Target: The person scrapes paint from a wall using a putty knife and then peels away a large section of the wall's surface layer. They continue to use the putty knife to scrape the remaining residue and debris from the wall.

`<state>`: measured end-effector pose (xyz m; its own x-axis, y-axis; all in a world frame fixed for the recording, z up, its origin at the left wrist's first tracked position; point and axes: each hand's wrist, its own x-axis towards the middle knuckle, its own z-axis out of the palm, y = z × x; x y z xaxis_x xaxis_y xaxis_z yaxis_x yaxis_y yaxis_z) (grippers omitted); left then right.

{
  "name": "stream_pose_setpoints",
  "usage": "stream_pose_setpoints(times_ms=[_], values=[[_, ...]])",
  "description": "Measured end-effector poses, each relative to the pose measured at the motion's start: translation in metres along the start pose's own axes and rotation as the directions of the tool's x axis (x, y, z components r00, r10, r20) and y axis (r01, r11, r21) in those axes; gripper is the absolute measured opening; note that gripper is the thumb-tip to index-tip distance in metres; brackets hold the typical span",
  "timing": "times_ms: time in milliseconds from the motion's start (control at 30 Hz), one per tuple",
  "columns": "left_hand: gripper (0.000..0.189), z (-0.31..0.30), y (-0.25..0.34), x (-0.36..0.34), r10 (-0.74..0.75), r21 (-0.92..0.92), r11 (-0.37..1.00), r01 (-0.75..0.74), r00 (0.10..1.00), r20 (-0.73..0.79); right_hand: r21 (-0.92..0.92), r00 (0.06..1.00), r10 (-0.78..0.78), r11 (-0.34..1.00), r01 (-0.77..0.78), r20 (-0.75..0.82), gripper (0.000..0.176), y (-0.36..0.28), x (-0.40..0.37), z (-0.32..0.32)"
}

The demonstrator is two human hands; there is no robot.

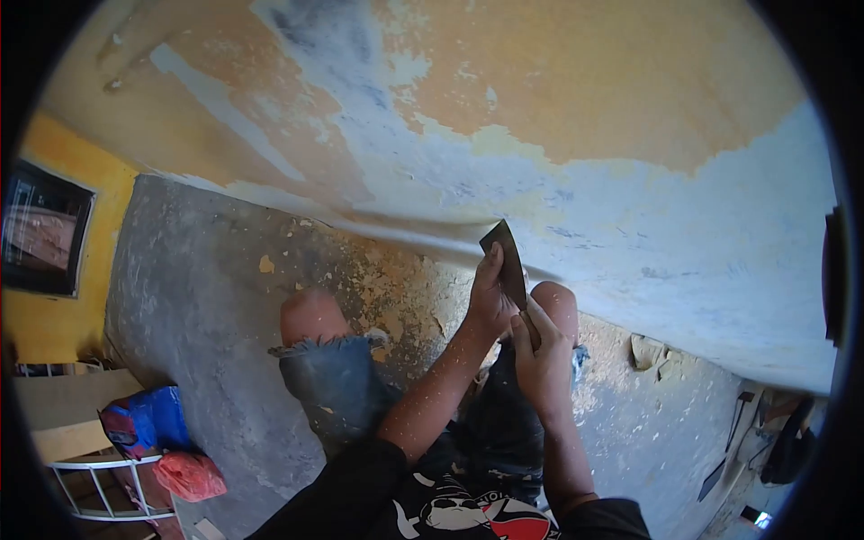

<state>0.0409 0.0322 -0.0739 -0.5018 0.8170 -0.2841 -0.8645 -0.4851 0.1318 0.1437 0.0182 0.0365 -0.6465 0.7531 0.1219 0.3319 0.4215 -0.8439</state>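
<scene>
The wall (pixel 648 216) looks only partly stripped: its lower stretch is mostly pale, while broad orange paint areas above appear left. Flakes (pixel 266 264) litter the floor (pixel 207 261). The right hand (pixel 544 364) grips the scraper (pixel 510 265) by its handle before the wall; the left hand (pixel 489 292) clasps its blade.

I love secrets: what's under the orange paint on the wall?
Past the orange paint, a pale bluish-white layer shows, probably the one underneath. What the paint covers is hidden.

Black printed shirt (pixel 450 513), frayed blue denim shorts (pixel 333 387).
</scene>
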Motion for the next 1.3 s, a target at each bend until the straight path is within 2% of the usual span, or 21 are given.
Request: stream_pose_setpoints(times_ms=[67,167,200,233,267,300,367,467,500,533,600,667,733,800,867,933,1033,1100,1200,1300], values=[[0.033,-0.004,0.007,0.004,0.01,0.04,0.999,-0.012,0.999,0.051,-0.024,0.965,0.255,0.967,-0.254,0.066,0.036,-0.013,-0.001,-0.004],[0.032,-0.019,0.008,0.003,-0.078,-0.057,0.995,0.083,0.994,0.08,-0.041,0.948,0.304,0.952,-0.302,0.088,0.034,-0.01,-0.006,-0.008],[0.033,-0.014,0.003,-0.002,-0.068,-0.017,0.997,0.069,0.997,0.031,-0.048,0.947,0.309,0.951,-0.306,0.093,0.034,-0.012,-0.007,-0.009],[0.035,-0.006,0.002,-0.004,-0.064,-0.029,0.998,0.064,0.998,0.003,-0.051,0.984,0.174,0.984,-0.172,0.047,0.034,-0.01,-0.006,-0.011],[0.037,0.002,0.002,-0.002,-0.053,-0.048,0.997,0.052,0.998,-0.019,-0.057,0.987,0.152,0.987,-0.15,0.043,0.034,-0.011,0.001,-0.01],[0.037,0.002,0.001,-0.002,-0.049,-0.059,0.997,0.048,0.999,-0.016,-0.09,0.988,0.152,0.985,-0.149,0.031,0.034,-0.013,0.002,-0.009],[0.038,-0.002,0.003,0.006,0.01,-0.097,0.995,-0.002,0.997,0.081,-0.123,0.988,0.154,0.981,-0.15,0.02,0.035,-0.011,0.006,-0.008],[0.036,-0.009,-0.002,0.002,-0.068,-0.055,0.996,0.075,0.992,0.11,-0.073,0.971,0.226,0.973,-0.22,0.074,0.035,-0.016,-0.001,-0.009],[0.036,-0.007,-0.005,0.005,-0.033,-0.095,0.995,0.036,0.999,0.038,-0.099,0.985,0.166,0.982,-0.16,0.055,0.035,-0.018,0.007,-0.008],[0.036,0.001,0.008,0.014,-0.025,-0.094,0.995,0.03,0.998,0.054,-0.131,0.993,0.11,0.986,-0.104,0.041,0.035,-0.02,0.012,-0.008],[0.037,0.005,0.035,0.015,0.078,-0.23,0.973,-0.006,0.948,0.308,-0.094,0.996,0.067,0.994,-0.061,0.065,0.036,-0.02,0.019,0.01],[0.035,-0.011,0.034,0.015,0.044,-0.193,0.981,0.025,0.938,0.344,-0.082,0.982,0.137,0.989,-0.127,0.132,0.034,-0.016,0.01,0.006],[0.03,-0.019,0.002,0.003,-0.07,-0.063,0.995,0.071,0.997,0.018,-0.044,0.986,0.145,0.989,-0.141,0.086,0.032,-0.011,0.004,-0.001],[0.027,-0.008,0.009,0.004,0.011,0.061,0.998,-0.013,0.999,0.042,-0.016,0.983,0.18,0.984,-0.18,0.017,0.031,0.004,-0.003,-0.002],[0.027,-0.013,0.019,0.005,0.042,0.103,0.994,-0.047,0.998,0.05,0.052,0.99,0.134,0.989,-0.136,0.04,0.024,0.031,-0.006,0.02],[0.026,-0.003,0.028,-0.007,0.066,0.16,0.984,-0.073,0.997,0.047,0.1,0.995,0.097,0.99,-0.094,-0.024,0.021,0.031,-0.011,0.028],[0.027,0.027,0.028,-0.013,0.157,0.363,0.916,-0.172,0.985,0.07,0.192,0.994,0.108,0.976,-0.105,-0.001,0.021,0.028,-0.004,0.015],[0.027,0.032,0.027,-0.013,0.18,0.387,0.901,-0.198,0.98,0.081,0.404,0.978,0.178,0.891,-0.207,0.108,0.027,0.037,-0.007,0.016],[0.026,0.03,0.032,-0.013,0.224,0.442,0.867,-0.228,0.973,0.062,0.461,0.978,0.189,0.862,-0.21,0.092,0.025,0.033,-0.007,0.028],[0.029,0.023,0.035,-0.002,0.247,0.487,0.842,-0.232,0.968,0.033,0.379,0.985,0.161,0.909,-0.174,0.066,0.028,0.018,0.003,0.028]])
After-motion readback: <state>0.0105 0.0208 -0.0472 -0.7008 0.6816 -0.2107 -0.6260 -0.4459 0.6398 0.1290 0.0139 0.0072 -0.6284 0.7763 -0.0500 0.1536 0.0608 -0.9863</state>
